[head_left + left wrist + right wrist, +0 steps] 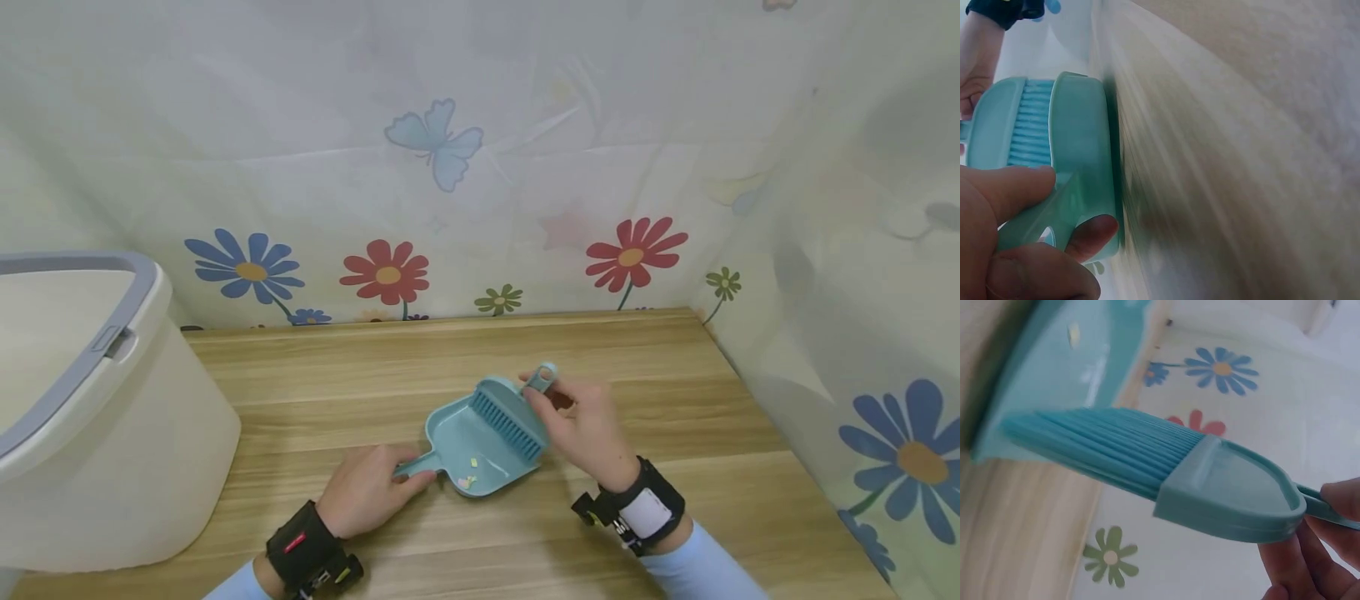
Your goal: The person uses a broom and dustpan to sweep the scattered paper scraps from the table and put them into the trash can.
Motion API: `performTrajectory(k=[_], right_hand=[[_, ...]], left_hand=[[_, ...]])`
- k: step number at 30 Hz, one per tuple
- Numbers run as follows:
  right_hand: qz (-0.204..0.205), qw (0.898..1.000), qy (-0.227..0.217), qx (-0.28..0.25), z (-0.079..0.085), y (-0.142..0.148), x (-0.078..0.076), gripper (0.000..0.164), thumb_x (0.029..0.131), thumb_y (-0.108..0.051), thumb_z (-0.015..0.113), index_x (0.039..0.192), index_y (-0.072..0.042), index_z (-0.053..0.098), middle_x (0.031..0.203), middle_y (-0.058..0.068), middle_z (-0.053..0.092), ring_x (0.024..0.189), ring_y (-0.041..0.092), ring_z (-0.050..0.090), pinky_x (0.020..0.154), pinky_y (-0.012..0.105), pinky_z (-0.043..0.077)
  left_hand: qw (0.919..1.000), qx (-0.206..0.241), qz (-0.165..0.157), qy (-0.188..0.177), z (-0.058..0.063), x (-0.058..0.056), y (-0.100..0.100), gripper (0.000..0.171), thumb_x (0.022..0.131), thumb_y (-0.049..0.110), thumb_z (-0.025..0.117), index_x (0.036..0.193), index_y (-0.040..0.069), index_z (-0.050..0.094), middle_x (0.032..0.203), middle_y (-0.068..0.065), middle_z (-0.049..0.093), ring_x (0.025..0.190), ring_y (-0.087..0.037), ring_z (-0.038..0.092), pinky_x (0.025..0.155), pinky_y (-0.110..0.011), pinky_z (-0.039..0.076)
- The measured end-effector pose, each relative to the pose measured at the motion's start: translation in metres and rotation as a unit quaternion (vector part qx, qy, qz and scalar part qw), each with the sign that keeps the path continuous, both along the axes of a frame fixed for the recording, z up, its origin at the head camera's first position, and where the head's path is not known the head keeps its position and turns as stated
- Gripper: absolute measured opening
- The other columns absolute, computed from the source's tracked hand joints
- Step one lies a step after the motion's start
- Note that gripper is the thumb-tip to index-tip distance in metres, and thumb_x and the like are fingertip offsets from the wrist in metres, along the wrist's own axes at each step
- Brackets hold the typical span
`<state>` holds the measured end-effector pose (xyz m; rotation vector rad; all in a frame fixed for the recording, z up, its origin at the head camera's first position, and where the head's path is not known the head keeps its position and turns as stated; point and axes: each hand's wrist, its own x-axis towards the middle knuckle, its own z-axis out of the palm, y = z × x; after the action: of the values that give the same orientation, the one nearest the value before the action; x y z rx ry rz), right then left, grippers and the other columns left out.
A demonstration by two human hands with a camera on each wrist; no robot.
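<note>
My left hand [375,489] grips the short handle of a light blue dustpan [459,435], thumb on one side and fingers on the other in the left wrist view. A few small pale scraps [468,482] lie in the pan near its handle end. My right hand [588,425] pinches the handle of a matching hand brush [517,408]. The brush's bristles [1110,444] reach over the open front side of the pan, angled down into it. In the right wrist view another scrap [1073,335] shows on the pan's floor.
A large white bin [142,433] with a grey rim stands at the left of the wood-grain table [337,367]. Behind the table and along its right side hangs a pale curtain [300,183] printed with flowers and a butterfly.
</note>
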<state>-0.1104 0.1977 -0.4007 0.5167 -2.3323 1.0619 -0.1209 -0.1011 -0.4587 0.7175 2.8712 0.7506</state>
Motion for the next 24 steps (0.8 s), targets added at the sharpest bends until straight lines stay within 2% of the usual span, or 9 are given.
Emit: performTrajectory(k=[2,4,7,9,13,15,18,21,24], right_hand=[[-0.009,1.000,0.008,-0.016,0.003,0.004,-0.002,0.017,0.092,-0.004,0.077,0.109,-0.006,0.079,0.085,0.005,0.079,0.064,0.010,0.067,0.055,0.024,0.053],[-0.021,0.999,0.023,-0.008,0.003,0.007,-0.004,0.017,0.091,-0.005,0.078,0.108,-0.006,0.079,0.086,0.006,0.079,0.065,0.011,0.069,0.055,0.023,0.054],[-0.036,0.997,0.057,0.036,0.001,0.009,-0.007,0.018,0.090,-0.006,0.079,0.108,-0.006,0.079,0.088,0.007,0.080,0.066,0.012,0.071,0.054,0.021,0.054],[-0.048,0.992,0.085,0.081,-0.002,0.009,-0.010,0.020,0.088,-0.007,0.081,0.109,-0.006,0.079,0.089,0.007,0.080,0.067,0.013,0.072,0.055,0.024,0.055],[-0.081,0.974,0.120,0.173,-0.011,0.008,-0.012,0.027,0.084,-0.009,0.086,0.110,-0.008,0.080,0.083,0.005,0.077,0.066,0.015,0.070,0.061,0.033,0.052],[-0.093,0.967,0.118,0.208,-0.015,0.006,-0.012,0.029,0.082,-0.009,0.087,0.110,-0.010,0.080,0.079,0.004,0.074,0.063,0.015,0.067,0.063,0.036,0.048],[-0.101,0.958,0.105,0.245,-0.019,0.004,-0.012,0.030,0.080,-0.010,0.088,0.110,-0.013,0.081,0.075,0.002,0.071,0.060,0.013,0.063,0.064,0.038,0.046],[-0.099,0.954,0.098,0.265,-0.021,0.001,-0.010,0.029,0.080,-0.010,0.087,0.108,-0.013,0.081,0.074,0.001,0.072,0.059,0.013,0.063,0.064,0.038,0.046],[-0.083,0.956,0.088,0.267,-0.019,-0.004,-0.005,0.027,0.080,-0.010,0.085,0.107,-0.012,0.081,0.076,0.001,0.073,0.060,0.011,0.065,0.063,0.036,0.047]], left_hand=[[1.0000,0.000,0.001,0.003,0.000,0.000,-0.001,0.035,0.095,0.048,0.072,0.069,0.031,0.057,0.059,0.016,0.033,0.051,0.000,0.034,0.049,-0.021,0.026],[1.0000,0.002,0.001,0.005,0.000,0.001,-0.001,0.029,0.095,0.047,0.073,0.073,0.032,0.063,0.060,0.017,0.038,0.052,0.000,0.035,0.050,-0.022,0.027],[1.0000,0.006,0.002,0.006,0.000,0.002,-0.001,0.018,0.095,0.046,0.073,0.085,0.031,0.074,0.066,0.017,0.051,0.053,-0.001,0.037,0.050,-0.022,0.028],[0.9999,0.009,0.002,0.007,0.001,0.002,-0.001,0.017,0.095,0.045,0.073,0.093,0.030,0.078,0.072,0.015,0.060,0.053,-0.002,0.038,0.050,-0.023,0.029],[1.0000,0.006,0.004,0.006,0.002,0.003,-0.001,0.021,0.095,0.048,0.073,0.082,0.031,0.072,0.065,0.016,0.050,0.053,-0.002,0.037,0.050,-0.023,0.028],[1.0000,0.006,0.004,0.000,0.002,0.003,-0.001,0.026,0.095,0.048,0.072,0.075,0.033,0.066,0.060,0.015,0.038,0.053,-0.002,0.036,0.050,-0.023,0.027],[0.9999,0.007,0.004,-0.009,0.001,0.002,-0.001,0.027,0.096,0.048,0.072,0.074,0.033,0.064,0.060,0.015,0.033,0.052,-0.003,0.036,0.049,-0.023,0.027],[0.9999,0.009,0.005,-0.014,0.001,0.001,0.000,0.028,0.096,0.047,0.072,0.073,0.032,0.063,0.060,0.015,0.031,0.052,-0.003,0.035,0.049,-0.023,0.027],[0.9999,0.006,0.005,-0.012,0.001,0.002,0.000,0.029,0.096,0.047,0.072,0.072,0.032,0.062,0.060,0.015,0.031,0.052,-0.003,0.035,0.049,-0.023,0.026]])
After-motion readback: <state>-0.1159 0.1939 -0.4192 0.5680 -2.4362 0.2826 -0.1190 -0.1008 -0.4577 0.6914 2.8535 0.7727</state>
